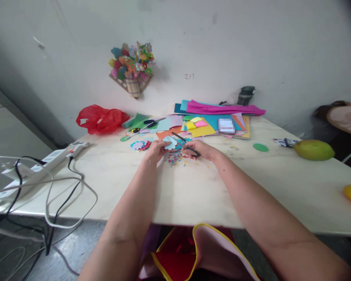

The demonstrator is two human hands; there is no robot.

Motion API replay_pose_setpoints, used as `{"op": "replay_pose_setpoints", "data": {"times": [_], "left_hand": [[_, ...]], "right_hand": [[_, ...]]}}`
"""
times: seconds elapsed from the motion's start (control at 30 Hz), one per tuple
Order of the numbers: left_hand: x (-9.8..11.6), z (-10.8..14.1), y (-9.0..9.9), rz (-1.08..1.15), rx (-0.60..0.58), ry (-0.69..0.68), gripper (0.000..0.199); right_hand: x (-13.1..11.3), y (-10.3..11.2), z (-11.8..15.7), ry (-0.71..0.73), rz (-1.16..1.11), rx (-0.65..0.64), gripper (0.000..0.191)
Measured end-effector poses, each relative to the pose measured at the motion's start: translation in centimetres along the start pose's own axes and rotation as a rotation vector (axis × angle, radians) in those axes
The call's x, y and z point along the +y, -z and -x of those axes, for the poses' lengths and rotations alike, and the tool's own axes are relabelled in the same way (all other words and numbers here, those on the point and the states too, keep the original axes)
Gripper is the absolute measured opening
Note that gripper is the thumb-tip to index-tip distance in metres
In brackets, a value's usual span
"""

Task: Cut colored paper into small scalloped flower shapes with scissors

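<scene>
One light-blue paper piece point(170, 143) has a scalloped, rounded edge.

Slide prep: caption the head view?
Left hand holds pale-blue scalloped paper; right hand holds scissors near colourful scraps.

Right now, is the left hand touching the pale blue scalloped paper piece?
Touching. The head view shows the left hand gripping the pale blue scalloped paper piece at its left edge, thumb lying over the paper.
</scene>
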State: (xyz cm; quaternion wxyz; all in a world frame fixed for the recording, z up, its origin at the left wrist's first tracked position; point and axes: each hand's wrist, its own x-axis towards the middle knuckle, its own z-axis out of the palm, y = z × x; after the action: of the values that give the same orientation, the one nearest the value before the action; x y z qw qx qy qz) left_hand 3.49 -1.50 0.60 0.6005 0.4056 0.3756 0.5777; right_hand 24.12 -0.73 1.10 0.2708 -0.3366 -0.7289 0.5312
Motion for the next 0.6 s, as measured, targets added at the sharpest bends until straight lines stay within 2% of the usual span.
{"op": "replay_pose_setpoints", "data": {"times": [0.43,0.6], "left_hand": [[-0.1,-0.14,-0.06,-0.007,0.027,-0.01,0.012],[-0.24,-0.18,-0.22,0.011,0.04,-0.031,0.013]], "right_hand": [[-0.29,-0.43,0.12,-0.008,-0.063,0.017,0.029],[-0.52,-0.7,0.1,-0.002,-0.094,0.047,0.023]]}}
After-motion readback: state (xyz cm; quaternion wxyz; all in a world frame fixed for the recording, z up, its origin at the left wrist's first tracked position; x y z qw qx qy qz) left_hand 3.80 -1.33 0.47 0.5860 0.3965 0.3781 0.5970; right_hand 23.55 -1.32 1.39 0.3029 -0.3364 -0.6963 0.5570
